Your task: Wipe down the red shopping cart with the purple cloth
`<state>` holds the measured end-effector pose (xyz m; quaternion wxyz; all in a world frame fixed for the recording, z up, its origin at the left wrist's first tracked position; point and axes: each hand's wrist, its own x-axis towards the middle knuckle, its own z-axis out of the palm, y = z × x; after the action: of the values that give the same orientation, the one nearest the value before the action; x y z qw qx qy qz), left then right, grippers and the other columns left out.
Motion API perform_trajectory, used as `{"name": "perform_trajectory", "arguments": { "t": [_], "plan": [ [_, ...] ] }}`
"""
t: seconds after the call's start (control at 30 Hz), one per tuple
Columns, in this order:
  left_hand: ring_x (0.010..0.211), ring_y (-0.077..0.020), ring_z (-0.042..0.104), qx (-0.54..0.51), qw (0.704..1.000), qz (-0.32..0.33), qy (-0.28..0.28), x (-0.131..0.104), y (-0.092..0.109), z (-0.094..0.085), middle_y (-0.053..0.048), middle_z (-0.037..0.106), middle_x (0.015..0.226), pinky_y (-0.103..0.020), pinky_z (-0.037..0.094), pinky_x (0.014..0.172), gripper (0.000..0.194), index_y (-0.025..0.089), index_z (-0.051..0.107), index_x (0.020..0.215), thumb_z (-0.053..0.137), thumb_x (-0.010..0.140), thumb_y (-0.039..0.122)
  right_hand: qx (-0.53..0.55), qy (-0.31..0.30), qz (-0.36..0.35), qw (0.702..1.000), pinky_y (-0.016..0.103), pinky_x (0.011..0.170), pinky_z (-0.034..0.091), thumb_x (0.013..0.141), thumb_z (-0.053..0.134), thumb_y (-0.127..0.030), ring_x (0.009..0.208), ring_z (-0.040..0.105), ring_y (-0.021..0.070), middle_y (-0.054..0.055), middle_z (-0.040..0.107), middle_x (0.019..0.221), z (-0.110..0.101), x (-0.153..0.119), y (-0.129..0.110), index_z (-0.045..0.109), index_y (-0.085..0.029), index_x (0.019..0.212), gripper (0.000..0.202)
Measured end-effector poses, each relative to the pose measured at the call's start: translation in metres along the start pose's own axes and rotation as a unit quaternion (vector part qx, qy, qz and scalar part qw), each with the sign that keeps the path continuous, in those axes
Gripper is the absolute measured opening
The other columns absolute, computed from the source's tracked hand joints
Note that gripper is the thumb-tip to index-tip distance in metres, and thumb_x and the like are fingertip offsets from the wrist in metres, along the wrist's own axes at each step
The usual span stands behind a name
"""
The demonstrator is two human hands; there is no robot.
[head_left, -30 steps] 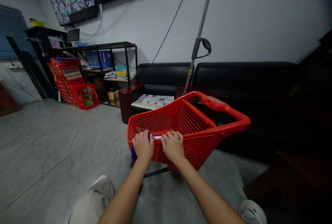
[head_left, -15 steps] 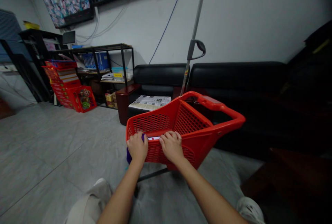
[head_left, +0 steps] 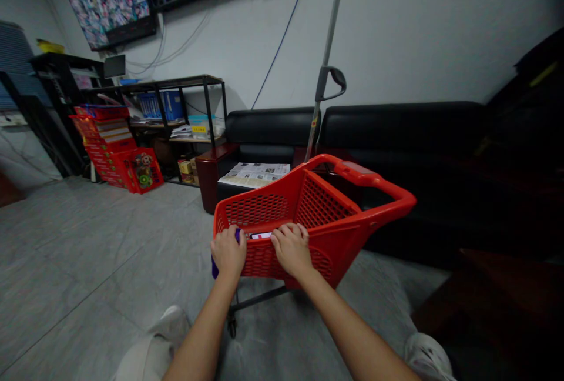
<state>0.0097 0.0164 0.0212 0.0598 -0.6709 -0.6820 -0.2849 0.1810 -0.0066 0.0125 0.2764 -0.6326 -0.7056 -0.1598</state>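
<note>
While the right hand (head_left: 291, 247) stays clenched over the red cart rim (head_left: 335, 230), the left (head_left: 228, 251), fingers grasping purple cloth (head_left: 214, 268), has slid frontward; more rim apparently lies covered by the work.

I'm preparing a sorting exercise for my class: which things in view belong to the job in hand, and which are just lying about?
In the job:
red cart, right hand on its edge
purple cloth, under the left hand

Apparently just lying about:
newspapers on the black sofa
pole behind the cart
blue folders
</note>
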Motion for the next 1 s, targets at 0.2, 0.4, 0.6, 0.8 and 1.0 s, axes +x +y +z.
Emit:
{"name": "perform_trajectory", "arguments": {
  "t": [0.2, 0.4, 0.6, 0.8, 1.0],
  "plan": [
    [0.092, -0.0248, 0.060, 0.013, 0.998, 0.057, 0.004, -0.005, 0.032, 0.006, -0.009, 0.069, 0.097, -0.036, 0.037, 0.079, 0.032, 0.021, 0.065, 0.107, 0.039, 0.097, 0.039, -0.017, -0.016, -0.004, 1.000, 0.040, 0.107, 0.019, 0.099, 0.040, -0.032, 0.108, 0.048, 0.0212, 0.003, 0.067, 0.100, -0.005, 0.000, 0.001, 0.068, -0.026, 0.092, 0.029],
    [0.091, -0.0235, 0.059, 0.026, 0.995, 0.095, 0.006, 0.000, 0.017, 0.008, -0.007, 0.068, 0.094, -0.035, 0.037, 0.080, 0.030, 0.022, 0.064, 0.106, 0.040, 0.097, 0.038, -0.038, -0.041, -0.048, 0.997, 0.037, 0.100, 0.024, 0.099, 0.040, -0.040, 0.103, 0.050, 0.0204, 0.003, 0.067, 0.101, -0.016, 0.006, 0.012, 0.068, -0.029, 0.102, 0.030],
    [0.092, -0.0234, 0.058, 0.017, 0.994, 0.110, 0.009, 0.002, 0.004, 0.010, -0.006, 0.068, 0.096, -0.035, 0.037, 0.081, 0.030, 0.023, 0.063, 0.108, 0.040, 0.098, 0.040, -0.086, -0.013, 0.005, 0.996, 0.039, 0.099, 0.022, 0.100, 0.039, -0.037, 0.098, 0.050, 0.0213, 0.004, 0.068, 0.095, -0.024, 0.002, 0.030, 0.069, -0.024, 0.093, 0.033],
    [0.100, -0.0254, 0.056, -0.015, 0.999, 0.021, 0.027, -0.003, 0.020, 0.008, -0.008, 0.067, 0.105, -0.038, 0.036, 0.086, 0.029, 0.022, 0.062, 0.111, 0.041, 0.097, 0.037, -0.061, -0.024, -0.008, 0.998, 0.040, 0.097, 0.021, 0.099, 0.040, -0.033, 0.094, 0.049, 0.0209, 0.002, 0.070, 0.092, -0.021, 0.004, 0.019, 0.070, -0.026, 0.093, 0.031],
    [0.102, -0.0249, 0.056, -0.036, 0.996, 0.081, -0.029, -0.001, 0.058, 0.010, -0.009, 0.067, 0.105, -0.038, 0.037, 0.088, 0.031, 0.023, 0.062, 0.111, 0.039, 0.098, 0.039, -0.055, 0.000, -0.007, 0.998, 0.040, 0.097, 0.021, 0.099, 0.038, -0.033, 0.094, 0.048, 0.0213, 0.004, 0.070, 0.092, -0.016, 0.008, 0.015, 0.069, -0.024, 0.088, 0.034]
  ]
}}
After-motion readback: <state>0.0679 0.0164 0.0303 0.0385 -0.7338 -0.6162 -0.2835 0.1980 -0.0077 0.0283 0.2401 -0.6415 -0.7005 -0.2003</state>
